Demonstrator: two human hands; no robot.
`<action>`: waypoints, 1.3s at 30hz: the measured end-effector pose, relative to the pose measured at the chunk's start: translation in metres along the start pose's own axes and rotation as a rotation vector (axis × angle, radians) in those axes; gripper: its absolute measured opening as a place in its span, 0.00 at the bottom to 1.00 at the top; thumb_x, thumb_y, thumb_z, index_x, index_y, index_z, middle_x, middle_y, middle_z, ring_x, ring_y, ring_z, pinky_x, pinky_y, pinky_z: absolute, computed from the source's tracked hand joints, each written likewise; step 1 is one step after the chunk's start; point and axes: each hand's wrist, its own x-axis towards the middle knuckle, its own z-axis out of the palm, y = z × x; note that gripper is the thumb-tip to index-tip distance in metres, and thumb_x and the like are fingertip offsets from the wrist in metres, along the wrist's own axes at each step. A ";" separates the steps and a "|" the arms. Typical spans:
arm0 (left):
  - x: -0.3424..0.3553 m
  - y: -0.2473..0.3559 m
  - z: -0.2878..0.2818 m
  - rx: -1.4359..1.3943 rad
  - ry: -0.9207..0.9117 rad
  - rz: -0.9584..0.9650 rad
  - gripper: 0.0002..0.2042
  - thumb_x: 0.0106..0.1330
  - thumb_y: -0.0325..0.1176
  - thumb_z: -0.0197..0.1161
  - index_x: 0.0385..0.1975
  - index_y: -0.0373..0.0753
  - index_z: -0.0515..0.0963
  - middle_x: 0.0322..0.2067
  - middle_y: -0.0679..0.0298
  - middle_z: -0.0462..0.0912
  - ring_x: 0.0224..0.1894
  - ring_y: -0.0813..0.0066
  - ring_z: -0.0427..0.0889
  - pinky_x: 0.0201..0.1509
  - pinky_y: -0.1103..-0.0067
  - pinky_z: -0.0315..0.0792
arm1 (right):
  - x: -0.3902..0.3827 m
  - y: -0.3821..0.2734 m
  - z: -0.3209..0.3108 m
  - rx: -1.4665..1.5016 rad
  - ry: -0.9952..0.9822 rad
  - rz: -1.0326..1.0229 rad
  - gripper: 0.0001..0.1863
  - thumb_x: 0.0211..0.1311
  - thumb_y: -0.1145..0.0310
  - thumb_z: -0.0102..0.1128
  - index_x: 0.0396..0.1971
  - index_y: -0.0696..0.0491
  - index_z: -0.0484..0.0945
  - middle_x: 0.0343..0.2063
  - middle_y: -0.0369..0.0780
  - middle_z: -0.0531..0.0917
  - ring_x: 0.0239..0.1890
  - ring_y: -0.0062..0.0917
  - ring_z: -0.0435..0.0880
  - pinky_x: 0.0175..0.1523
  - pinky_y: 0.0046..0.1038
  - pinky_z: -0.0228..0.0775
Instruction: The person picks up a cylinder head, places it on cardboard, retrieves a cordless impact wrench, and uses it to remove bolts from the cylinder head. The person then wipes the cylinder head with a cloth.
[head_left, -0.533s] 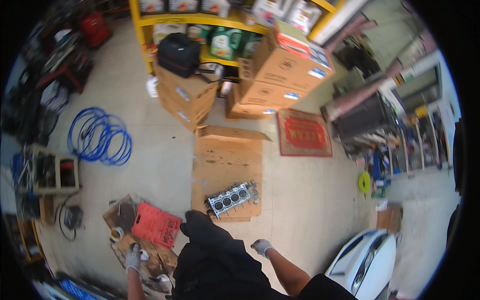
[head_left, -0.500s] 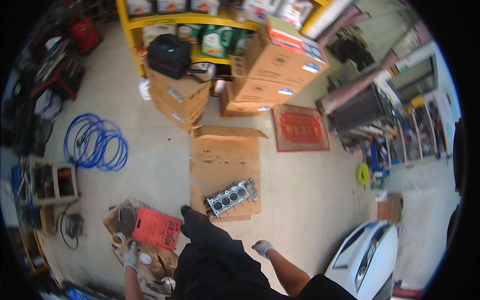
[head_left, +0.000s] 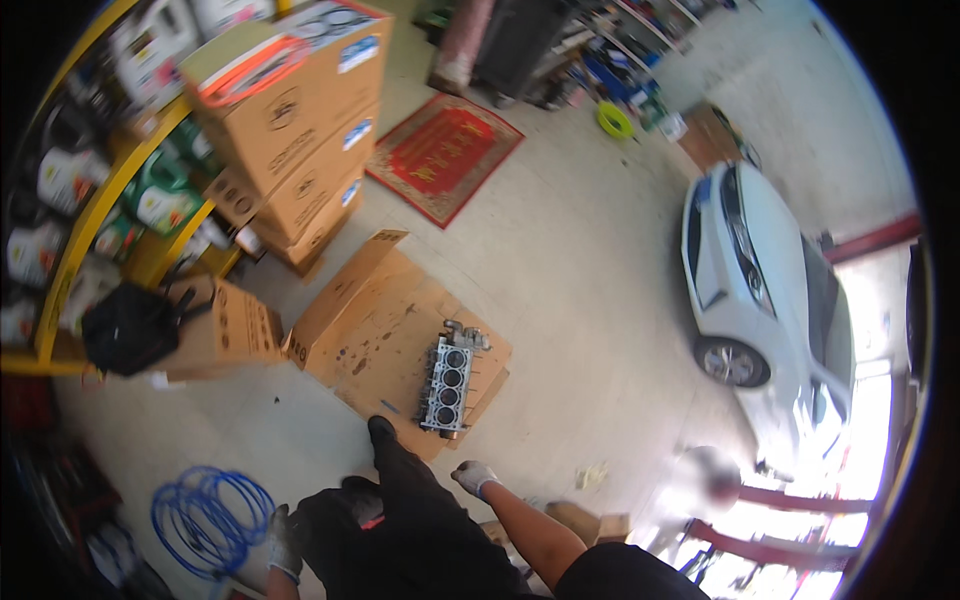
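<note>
Fingers point(head_left: 463, 474) of the gloved right hand point(head_left: 475, 477) curl loosely.

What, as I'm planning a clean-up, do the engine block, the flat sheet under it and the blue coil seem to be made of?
Engine block: bare metal, dull, by its silvery-grey face; which metal is unclear. Flat sheet: apparently cardboard, matt and stained, from its brown colour and folded-up flap. Blue coil: probably smooth plastic, given its even colour and round loops.
</note>
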 end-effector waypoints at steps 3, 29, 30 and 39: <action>0.036 0.055 0.036 0.212 -0.100 0.043 0.29 0.74 0.52 0.60 0.69 0.43 0.66 0.46 0.56 0.83 0.37 0.67 0.82 0.40 0.70 0.78 | -0.003 0.007 0.031 0.170 0.063 0.091 0.30 0.63 0.47 0.58 0.52 0.58 0.85 0.52 0.53 0.87 0.58 0.47 0.84 0.66 0.38 0.73; 0.371 -0.149 0.744 1.757 -1.033 1.492 0.25 0.75 0.51 0.55 0.59 0.39 0.78 0.60 0.47 0.81 0.63 0.45 0.78 0.67 0.60 0.71 | 0.369 0.227 0.219 1.172 0.800 0.646 0.29 0.67 0.50 0.59 0.56 0.58 0.82 0.54 0.57 0.83 0.57 0.52 0.83 0.63 0.43 0.73; 0.372 -0.176 0.760 1.716 -1.026 1.460 0.24 0.74 0.51 0.55 0.61 0.40 0.77 0.59 0.47 0.81 0.62 0.45 0.78 0.67 0.60 0.71 | 0.386 0.242 0.234 1.129 0.808 0.620 0.30 0.68 0.50 0.59 0.57 0.60 0.81 0.51 0.56 0.86 0.52 0.49 0.87 0.56 0.43 0.78; 0.464 -0.242 0.856 2.127 -0.934 1.527 0.26 0.63 0.55 0.63 0.49 0.39 0.85 0.35 0.55 0.90 0.36 0.60 0.89 0.47 0.66 0.81 | 0.444 0.237 0.240 1.686 0.390 0.310 0.38 0.74 0.36 0.49 0.54 0.62 0.78 0.33 0.45 0.86 0.28 0.31 0.86 0.32 0.34 0.80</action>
